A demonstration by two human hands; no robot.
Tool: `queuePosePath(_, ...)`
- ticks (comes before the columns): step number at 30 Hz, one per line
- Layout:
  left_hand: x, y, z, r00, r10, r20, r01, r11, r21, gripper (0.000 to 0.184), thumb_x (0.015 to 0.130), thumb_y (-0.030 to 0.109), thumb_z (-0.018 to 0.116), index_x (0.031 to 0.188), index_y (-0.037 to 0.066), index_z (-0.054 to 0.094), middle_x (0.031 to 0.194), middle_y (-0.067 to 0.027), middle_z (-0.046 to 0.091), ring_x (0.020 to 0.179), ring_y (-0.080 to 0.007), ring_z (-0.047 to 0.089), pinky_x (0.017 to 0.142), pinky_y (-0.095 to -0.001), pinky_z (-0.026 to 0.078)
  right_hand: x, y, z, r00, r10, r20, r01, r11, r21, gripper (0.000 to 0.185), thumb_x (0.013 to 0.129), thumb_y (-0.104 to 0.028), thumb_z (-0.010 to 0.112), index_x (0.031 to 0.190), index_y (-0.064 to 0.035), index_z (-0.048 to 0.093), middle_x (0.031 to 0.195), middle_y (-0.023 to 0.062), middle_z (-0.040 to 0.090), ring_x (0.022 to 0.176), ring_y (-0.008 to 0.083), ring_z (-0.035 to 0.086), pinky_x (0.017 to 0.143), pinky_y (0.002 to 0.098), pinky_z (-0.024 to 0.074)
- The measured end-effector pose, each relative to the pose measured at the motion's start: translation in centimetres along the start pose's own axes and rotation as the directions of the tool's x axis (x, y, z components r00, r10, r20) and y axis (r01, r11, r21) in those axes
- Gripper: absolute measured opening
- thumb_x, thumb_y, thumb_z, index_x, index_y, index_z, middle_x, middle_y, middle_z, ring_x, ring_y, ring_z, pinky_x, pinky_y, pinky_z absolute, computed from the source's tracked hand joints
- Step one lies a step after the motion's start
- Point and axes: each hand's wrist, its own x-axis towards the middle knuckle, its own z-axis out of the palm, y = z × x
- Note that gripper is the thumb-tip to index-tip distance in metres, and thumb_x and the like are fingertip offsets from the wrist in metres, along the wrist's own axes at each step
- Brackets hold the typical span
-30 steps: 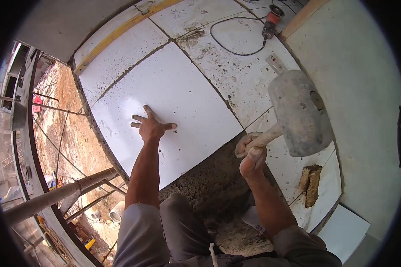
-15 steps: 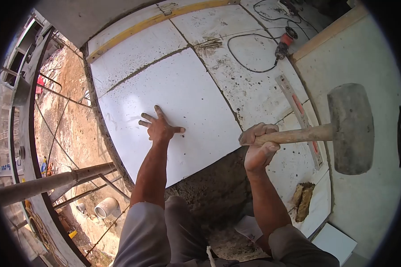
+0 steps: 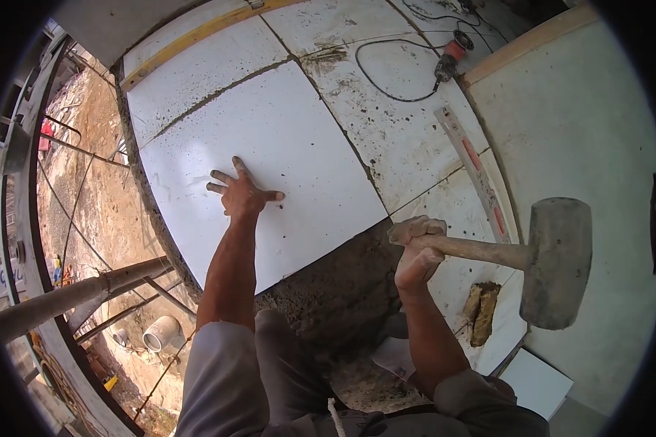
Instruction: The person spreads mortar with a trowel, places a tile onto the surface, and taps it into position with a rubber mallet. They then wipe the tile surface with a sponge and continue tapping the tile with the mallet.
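My left hand [image 3: 242, 195] lies spread on a large white floor tile [image 3: 313, 175], fingers apart and nothing in them. Specks of grit dot the tile's surface. My right hand [image 3: 418, 251] is wrapped round the wooden handle of a mallet [image 3: 559, 264], held above the floor at the right. Its big dark head points toward the wall. Below the tile's near edge is a bed of dark, rough mortar [image 3: 350, 284], by my knees. Grimy joints separate the tile from its neighbours on the far and right sides.
A yellow straightedge [image 3: 197, 40] lies along the far tiles. A red angle grinder [image 3: 453, 54] with its cord and a silver spirit level [image 3: 474, 171] rest near the right wall [image 3: 590, 138]. At left, a drop lies beyond the floor edge, with scaffold pipes [image 3: 95, 291].
The mallet's head has come lower and its handle now slopes down to the right. The view has shifted slightly; my left hand stays spread on the tile.
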Motion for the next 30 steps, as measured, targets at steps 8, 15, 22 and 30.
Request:
queuePosePath(8,-0.8,-0.7,1.4,1.0,-0.001,0.018,0.0,1.0,0.027,0.137,0.044,0.051,0.09,0.15,0.016,0.01,0.147,-0.037,0.0,0.135,-0.0564,0.006,0.096,-0.0533,0.046,-1.1,-1.5,-2.7,0.77,0.626,0.124,-0.597,0.775,-0.207,0.048,0.097,-0.047,0.038,0.071,-0.0073,0.044,0.053,-0.0013,0.037,0.041,0.0064,0.032,0.039,0.0256,0.0261)
queuePosePath(15,0.5,-0.7,1.0,0.999,0.012,-0.036,-0.012,1.0,0.0,0.137,0.042,0.053,0.089,0.15,0.015,0.014,0.146,-0.0393,0.002,0.134,-0.0575,0.008,0.093,-0.0546,0.048,-3.9,2.0,-1.9,0.99,0.026,0.138,-0.03,0.999,0.024,0.055,0.091,-0.061,0.042,0.083,-0.007,0.044,0.064,0.0018,0.04,0.054,0.0119,0.038,0.05,0.0295,0.0335)
queuePosePath(22,-0.3,-0.8,1.2,1.0,0.0,0.01,0.0,1.0,0.004,0.134,0.045,0.049,0.091,0.149,0.015,0.014,0.147,-0.0371,0.001,0.135,-0.0564,0.007,0.093,-0.0533,0.049,-5.2,0.7,-4.5,0.69,0.657,0.303,-0.545,0.747,-0.379,0.046,0.095,-0.048,0.043,0.078,-0.0054,0.049,0.056,-0.0019,0.041,0.045,0.0128,0.037,0.045,0.028,0.033)
queuePosePath(30,1.0,-0.7,1.2,0.999,0.023,-0.032,-0.022,1.0,0.022,0.135,0.044,0.055,0.088,0.149,0.017,0.012,0.145,-0.0407,0.006,0.133,-0.0602,0.009,0.098,-0.0493,0.045,2.8,-7.0,-1.7,0.965,0.075,0.253,-0.149,0.946,0.289,0.073,0.078,-0.075,0.05,0.092,-0.004,0.048,0.064,0.0043,0.042,0.053,0.0174,0.041,0.047,0.0311,0.0354)
